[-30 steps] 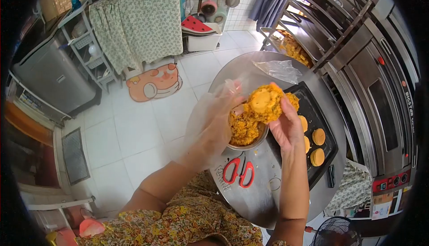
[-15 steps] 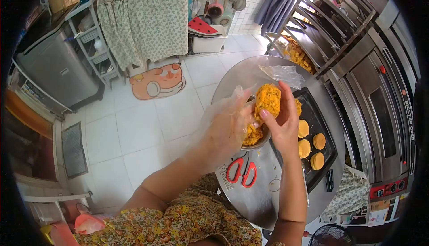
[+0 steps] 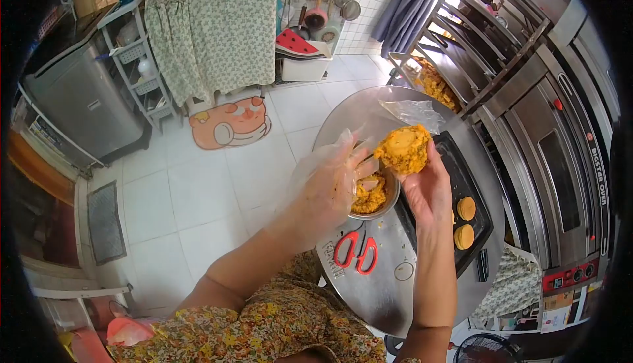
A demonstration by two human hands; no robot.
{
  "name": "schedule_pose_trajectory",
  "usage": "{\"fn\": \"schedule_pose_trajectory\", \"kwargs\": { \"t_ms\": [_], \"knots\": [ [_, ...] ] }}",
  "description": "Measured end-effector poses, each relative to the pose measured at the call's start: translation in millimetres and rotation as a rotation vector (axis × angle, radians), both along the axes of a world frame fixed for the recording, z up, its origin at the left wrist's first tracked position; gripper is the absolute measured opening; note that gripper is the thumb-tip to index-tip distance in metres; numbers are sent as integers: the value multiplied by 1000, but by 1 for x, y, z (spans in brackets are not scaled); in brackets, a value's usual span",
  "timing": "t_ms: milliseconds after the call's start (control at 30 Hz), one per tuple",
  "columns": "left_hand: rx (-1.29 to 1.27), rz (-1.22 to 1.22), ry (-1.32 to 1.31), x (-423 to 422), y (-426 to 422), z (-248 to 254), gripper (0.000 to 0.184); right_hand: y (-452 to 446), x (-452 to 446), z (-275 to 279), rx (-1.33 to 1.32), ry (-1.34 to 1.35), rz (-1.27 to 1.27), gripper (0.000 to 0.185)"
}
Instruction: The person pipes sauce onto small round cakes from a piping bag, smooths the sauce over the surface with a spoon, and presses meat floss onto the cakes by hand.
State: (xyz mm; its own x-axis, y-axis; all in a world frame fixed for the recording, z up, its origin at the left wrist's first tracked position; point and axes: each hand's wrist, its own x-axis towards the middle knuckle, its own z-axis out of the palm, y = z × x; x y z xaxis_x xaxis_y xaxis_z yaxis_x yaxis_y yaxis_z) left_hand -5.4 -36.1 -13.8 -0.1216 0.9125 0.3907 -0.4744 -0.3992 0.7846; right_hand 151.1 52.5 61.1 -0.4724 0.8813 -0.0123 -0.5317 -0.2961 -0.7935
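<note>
My right hand (image 3: 428,195) holds up a small round cake (image 3: 403,149) thickly coated in orange, crumbly shreds, with a smoother patch showing on its upper face. My left hand (image 3: 330,185), in a loose clear plastic glove, is at the left side of a metal bowl (image 3: 391,203). Its fingers are apart and reach over the bowl, close to the coated cake. Inside the bowl lies more of the orange shredded topping (image 3: 369,198), partly hidden by the fingers. Plain round cakes (image 3: 466,208) sit on a black baking tray (image 3: 486,221) beyond my right hand.
Red-handled scissors (image 3: 356,252) lie on the round metal table (image 3: 386,297) near me. A clear plastic bag (image 3: 415,114) rests at the far side. A tray rack (image 3: 461,53) and a large oven (image 3: 560,158) stand close on the right.
My right hand has tilted the coated cake so another face shows, and moved it slightly right and down. My left hand has drawn away from the cake, leftward over the bowl.
</note>
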Motion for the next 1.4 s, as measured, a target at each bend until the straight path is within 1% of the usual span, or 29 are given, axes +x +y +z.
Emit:
{"fn": "schedule_pose_trajectory", "kwargs": {
  "t_ms": [67, 167, 267, 300, 333, 400, 433, 500, 533, 567, 633, 700, 733, 767, 867, 933, 1000, 1033, 1067, 1133, 1200, 1267, 1367, 1400],
  "knots": [
    [3, -20, -13, 0, -4, 7, 65, -2, 0, 1, -69, 44, 13, 49],
    [-36, -82, 17, -4, -7, 12, 55, -3, -4, 0, -35, 32, -21, 53],
    [-131, -198, -358, 0, -5, 30, 56, -10, -12, -6, 500, -442, -138, 59],
    [-27, -3, -4, -2, -2, 23, 54, -21, -17, -1, 707, -575, -135, 70],
    [76, 191, 351, -4, 3, 13, 52, -24, -20, 0, 981, -738, -163, 72],
    [101, 288, 542, -4, 5, 5, 48, -28, -24, 0, 1530, -1056, -219, 75],
    [24, 191, 379, -2, 3, 4, 47, -34, -26, 4, 1573, -1131, -187, 79],
    [-16, 52, 133, 0, 1, 7, 44, -45, -23, 17, 1572, -1117, -194, 73],
    [18, 8, 53, 1, 0, 12, 43, -48, -21, 20, 1570, -1109, -199, 70],
    [51, -37, -26, 2, 0, 16, 42, -48, -17, 19, 1483, -1048, -209, 64],
    [72, 123, -29, 8, -3, 19, 42, -45, -4, 19, 1309, -921, -229, 54],
    [58, 162, -35, 8, -3, 24, 42, -39, 6, 9, 1233, -920, -341, 45],
    [34, 123, -41, 5, -1, 28, 42, -37, 7, 4, 1195, -917, -396, 40],
    [10, 83, -47, 3, 1, 31, 42, -36, 7, 2, 1230, -911, -408, 34],
    [-165, -261, -719, 0, 9, 19, 40, -44, -1, 3, 1322, -956, -434, 31],
    [0, 62, -331, 13, 5, 20, 39, -45, -1, -1, 1419, -983, -456, 34],
    [-5, 27, -383, 14, 3, 26, 40, -49, -3, -3, 1540, -1021, -515, 37],
    [-94, -168, -630, 6, 4, 32, 41, -50, -4, -6, 1541, -1009, -514, 41],
    [-185, -366, -876, 2, 3, 35, 43, -51, -4, -9, 1529, -1004, -532, 39],
    [-82, -71, -434, 13, 1, 36, 42, -53, -4, -14, 1506, -998, -569, 35],
    [-52, 28, -286, 18, 2, 35, 39, -52, -4, -12, 1442, -951, -620, 30],
    [-96, -57, -437, 20, 4, 33, 39, -50, -6, -11, 1375, -921, -647, 25],
    [-306, -235, -875, 18, 15, 24, 41, -47, -10, -11, 1315, -894, -657, 22],
    [-296, -148, -798, 20, 16, 24, 40, -46, -10, -12, 1322, -881, -663, 22]
  ]
}}
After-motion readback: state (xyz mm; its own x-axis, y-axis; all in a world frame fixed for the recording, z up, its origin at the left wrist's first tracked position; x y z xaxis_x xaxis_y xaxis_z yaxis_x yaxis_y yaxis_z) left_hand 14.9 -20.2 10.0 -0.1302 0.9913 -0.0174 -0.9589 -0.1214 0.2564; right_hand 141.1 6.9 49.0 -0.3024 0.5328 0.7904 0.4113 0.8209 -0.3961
